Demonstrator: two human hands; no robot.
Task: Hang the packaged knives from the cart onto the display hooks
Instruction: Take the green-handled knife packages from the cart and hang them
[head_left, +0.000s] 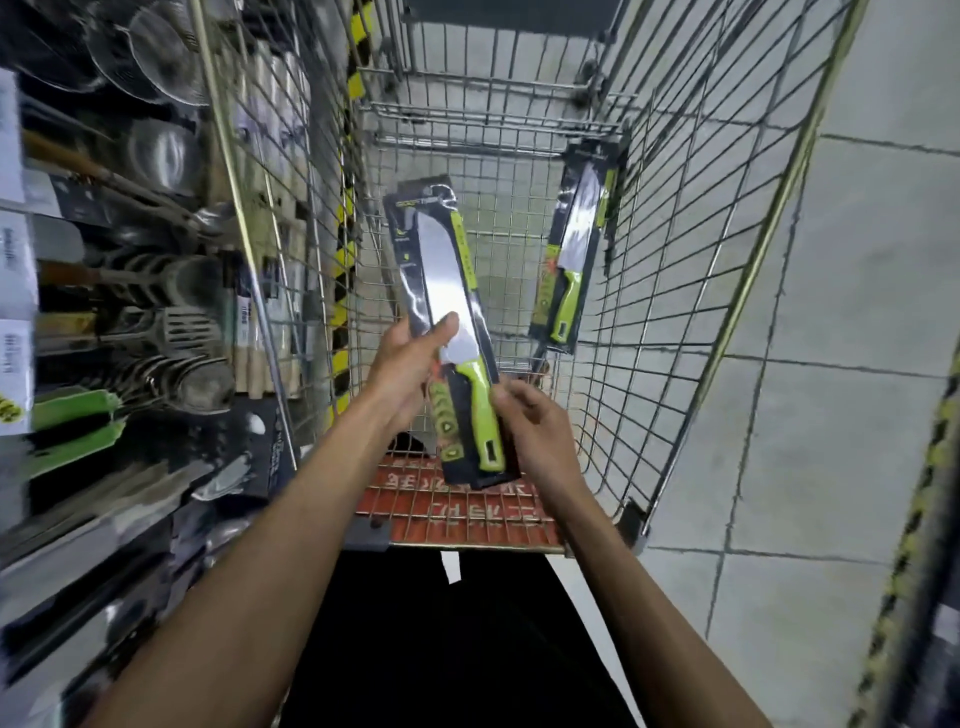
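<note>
A packaged knife (441, 291) with a steel blade, lime-green handle and black backing card is held above the wire cart (691, 270). My left hand (410, 364) grips the card's left edge at mid-length, thumb lying across the blade. My right hand (535, 421) pinches the lower right edge beside the green handle. A second packaged knife (574, 249) of the same kind leans upright against the cart's right wall, handle end down.
Shelving on the left carries hanging steel ladles and skimmers (166, 332), spatulas and green-handled tools (78, 410). A red sign panel (457, 499) covers the cart's near end. Grey floor tiles (857, 312) lie to the right, with a yellow-black striped edge (904, 545).
</note>
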